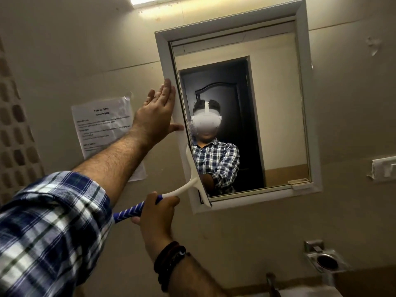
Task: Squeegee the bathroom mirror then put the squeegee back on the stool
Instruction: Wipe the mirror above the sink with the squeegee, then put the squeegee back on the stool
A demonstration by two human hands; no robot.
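A white-framed bathroom mirror (278, 99) hangs on the beige wall. My left hand (158, 112) lies flat against the frame's left edge, fingers spread and the thumb over the front. A squeegee (192, 174) with a white blade and a blue-and-white striped handle stands with its blade upright against the glass at the lower left corner. My right hand (157, 213) grips that handle below the mirror, with dark bracelets on the wrist. The stool is out of view.
A printed paper sheet (100, 125) is taped to the wall left of the mirror. A metal holder (323, 260) is fixed at the lower right, a white wall hook bar (383, 166) at the right edge. A tap (273, 284) and basin rim show at the bottom.
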